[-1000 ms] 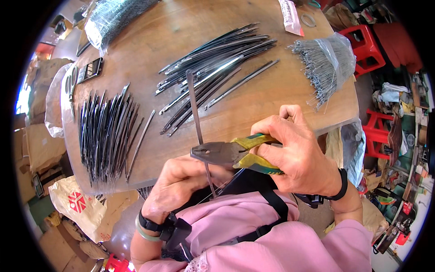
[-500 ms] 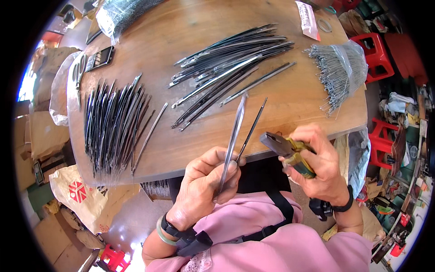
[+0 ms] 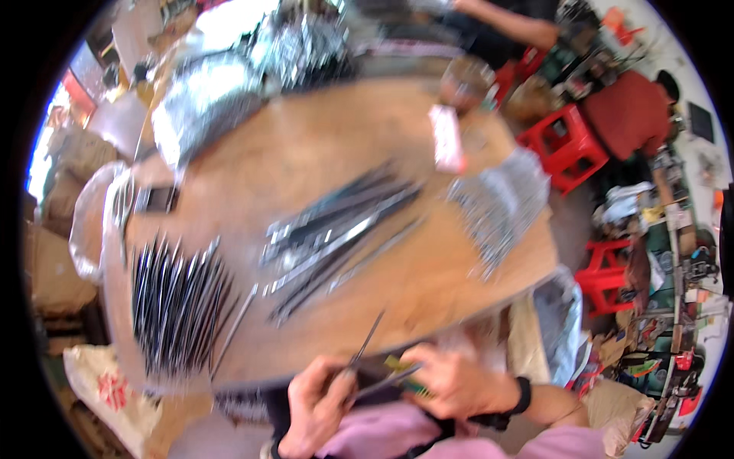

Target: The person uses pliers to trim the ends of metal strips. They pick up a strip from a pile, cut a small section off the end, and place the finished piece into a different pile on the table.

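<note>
My left hand point(image 3: 319, 398) is closed at the bottom centre, at the table's near edge. A thin dark rod point(image 3: 371, 335) sticks up from its fingers. Beside it, my right hand point(image 3: 462, 382) grips yellow-and-dark pliers point(image 3: 394, 362), mostly hidden by the hand and smeared by motion. A grey bar point(image 3: 390, 379) spans the gap between both hands; whether it is the pliers' jaws or a flat strip I cannot tell. Beyond my hands lies a loose pile of dark and silvery strips point(image 3: 336, 222). A denser row of dark strips point(image 3: 180, 310) lies at left.
A plastic-wrapped bundle of thin wires point(image 3: 501, 206) lies on the table's right. Scissors point(image 3: 123, 206), a dark phone-like device point(image 3: 157, 200) and a filled plastic bag point(image 3: 202, 103) lie on the left side and far left. Red stools point(image 3: 564, 145) stand at right. Another person's arm point(image 3: 512, 24) shows at the far side.
The view has tilted up, so the table shows farther back and my hands sit lower. My right hand with the pliers has come close to my left hand.
</note>
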Demonstrator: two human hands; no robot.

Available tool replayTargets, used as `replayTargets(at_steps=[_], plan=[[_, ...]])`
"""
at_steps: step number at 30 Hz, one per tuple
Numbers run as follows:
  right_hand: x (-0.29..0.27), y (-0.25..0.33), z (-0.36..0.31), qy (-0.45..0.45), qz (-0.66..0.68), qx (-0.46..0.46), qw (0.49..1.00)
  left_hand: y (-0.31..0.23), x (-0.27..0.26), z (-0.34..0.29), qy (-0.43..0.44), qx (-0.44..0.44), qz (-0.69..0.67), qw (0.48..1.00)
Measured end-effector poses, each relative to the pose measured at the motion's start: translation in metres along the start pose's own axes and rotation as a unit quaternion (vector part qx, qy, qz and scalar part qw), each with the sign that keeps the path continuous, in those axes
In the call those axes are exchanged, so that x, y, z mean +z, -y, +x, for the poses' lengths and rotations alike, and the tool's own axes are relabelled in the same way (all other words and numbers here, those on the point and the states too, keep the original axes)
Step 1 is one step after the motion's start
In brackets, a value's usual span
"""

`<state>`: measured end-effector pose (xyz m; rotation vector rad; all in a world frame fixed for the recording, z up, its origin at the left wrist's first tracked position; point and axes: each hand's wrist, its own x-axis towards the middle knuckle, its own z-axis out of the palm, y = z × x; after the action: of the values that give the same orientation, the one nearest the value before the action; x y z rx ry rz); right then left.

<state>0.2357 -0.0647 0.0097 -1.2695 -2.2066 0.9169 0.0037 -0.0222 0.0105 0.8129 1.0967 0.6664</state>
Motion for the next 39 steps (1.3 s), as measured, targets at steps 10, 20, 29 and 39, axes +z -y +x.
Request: replayTargets(at_steps=[10, 20, 29, 39], plan=[[-0.004, -0.010, 0.038, -0.065, 0.065, -0.041, 0.995, -0.023, -0.026, 0.018, -0.090, 0.105, -0.059, 0.989], [-0.031, -0.006, 0.000, -0.192, 0.154, 0.141, 0.959, -0.040, -0.081, 0.018, -0.226, 0.289, 0.237, 0.900], [-0.089, -0.056, -0.018, -0.289, -0.065, 0.171, 0.940, -0.031, -0.035, 0.065, -0.125, 0.330, 0.561, 0.749], [-0.096, -0.080, -0.010, -0.156, -0.316, 0.036, 0.935, -0.029, -0.036, 0.077, -0.099, 0.294, 0.627, 0.715]])
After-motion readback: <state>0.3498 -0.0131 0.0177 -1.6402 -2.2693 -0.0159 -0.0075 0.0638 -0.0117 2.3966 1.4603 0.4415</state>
